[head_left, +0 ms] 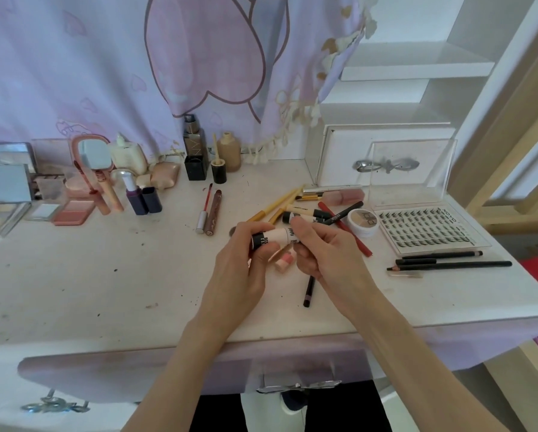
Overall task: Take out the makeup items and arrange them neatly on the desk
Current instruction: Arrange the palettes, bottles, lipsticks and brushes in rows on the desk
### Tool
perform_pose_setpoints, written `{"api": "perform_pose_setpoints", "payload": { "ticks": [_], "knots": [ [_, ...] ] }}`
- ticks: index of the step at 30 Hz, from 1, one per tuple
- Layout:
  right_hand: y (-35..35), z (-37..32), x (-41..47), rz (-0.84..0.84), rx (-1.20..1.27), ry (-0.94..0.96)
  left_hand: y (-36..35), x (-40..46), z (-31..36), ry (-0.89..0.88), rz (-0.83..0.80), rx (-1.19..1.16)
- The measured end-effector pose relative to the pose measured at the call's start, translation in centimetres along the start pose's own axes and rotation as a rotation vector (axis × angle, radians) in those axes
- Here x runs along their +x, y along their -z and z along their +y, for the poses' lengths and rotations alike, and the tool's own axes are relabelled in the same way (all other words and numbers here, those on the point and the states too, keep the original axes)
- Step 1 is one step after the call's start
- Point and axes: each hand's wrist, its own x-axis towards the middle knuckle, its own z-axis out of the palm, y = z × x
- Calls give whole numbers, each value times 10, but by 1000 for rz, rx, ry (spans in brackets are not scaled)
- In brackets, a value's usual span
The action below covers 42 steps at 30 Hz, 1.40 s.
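Observation:
Both hands hold one pale pink makeup tube (280, 237) with a black cap above the white desk (105, 275). My left hand (246, 263) grips the capped end. My right hand (320, 247) pinches the other end. Just behind them lies a loose heap of similar tubes (305, 217), gold-handled brushes (280, 202) and pencils. A small pink item (284, 261) sits on the desk under my hands, and a black pencil (309, 291) lies below my right hand.
Along the back stand bottles (196, 151), a pink mirror (93, 154), purple lipsticks (143, 198) and blush palettes (74, 212). Two lip glosses (210, 210) lie mid-desk. At the right are a lash tray (423, 229), a round compact (363, 222) and black pencils (448, 263).

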Motion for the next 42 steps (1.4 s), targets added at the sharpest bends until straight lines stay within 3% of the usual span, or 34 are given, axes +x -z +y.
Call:
{"api": "perform_pose_setpoints", "payload": {
  "ticks": [5,12,16,21,29,35,38,42],
  "knots": [
    [-2,-3,3,-40,-190,166,1,4,0,40,94,-16],
    [8,-6,13,1,-99,12,-2,6,-3,149,-14,-38],
    [8,-8,16,5,-197,39,-1,3,-3,86,-45,-12],
    [12,-12,17,-133,-216,108,0,6,-3,156,-64,-25],
    [15,-13,21,-161,-376,120,0,5,-3,190,-41,-67],
    [13,-19,26,-204,-605,239,4,11,-8,111,34,152],
    [5,-21,33,-269,-814,279,16,13,-14,118,-9,244],
    [-21,-25,45,-341,-835,278,43,18,-24,102,-55,353]
  ]
}}
